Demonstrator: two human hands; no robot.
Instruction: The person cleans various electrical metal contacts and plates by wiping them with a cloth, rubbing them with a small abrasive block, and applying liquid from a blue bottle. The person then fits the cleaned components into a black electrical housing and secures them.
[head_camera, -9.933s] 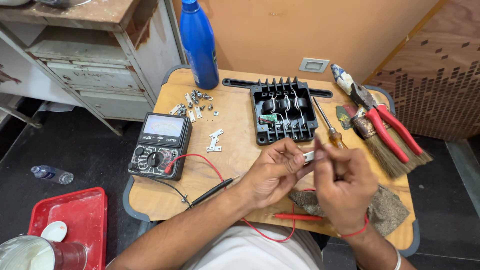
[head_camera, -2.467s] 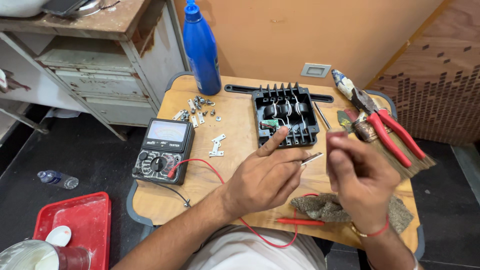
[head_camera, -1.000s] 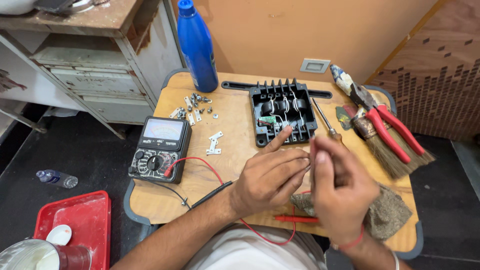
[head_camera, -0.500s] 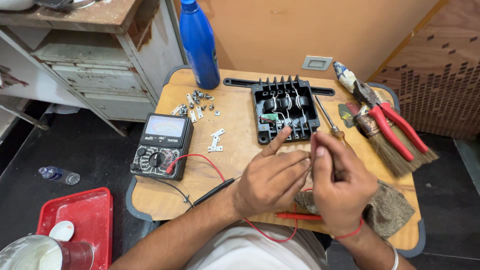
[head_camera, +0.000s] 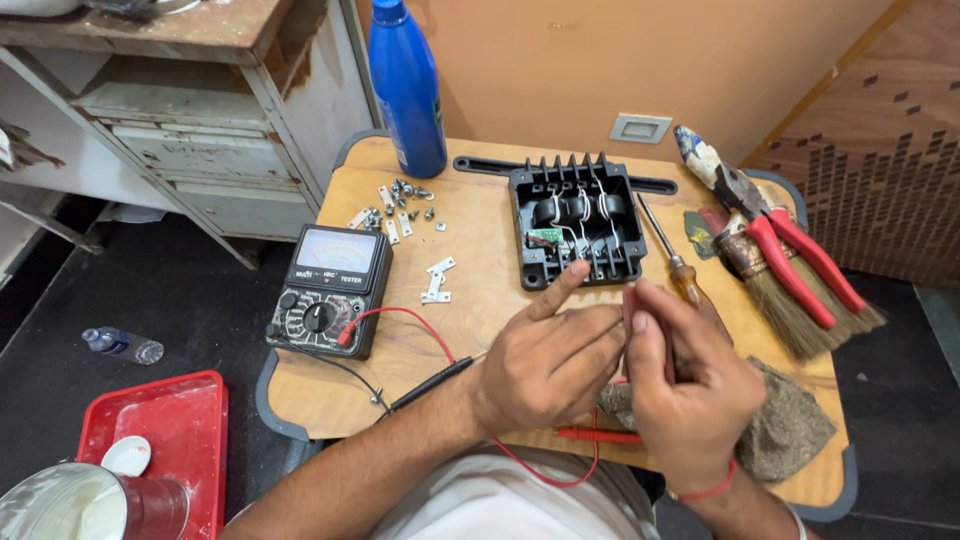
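Your two hands meet low over a small wooden counter with rounded grey-edged corners. Your left hand is loosely curled, its index finger stretched out toward your right hand, whose fingers are bunched together, pinching a small part; it is too hidden between your fingertips to tell what it is. Just beyond your hands sits a black ribbed plastic housing, squarish, with pale wires inside. To its left lie thin flat metal strips and a scatter of small screws. A boxy black analog multimeter rests near the left edge, its red lead looping under your left wrist. Right of the housing lie a slim screwdriver, red-handled pliers and a bristly brush. A coarse brownish rag sits under your right hand. A glossy blue bottle stands upright at the counter's back.
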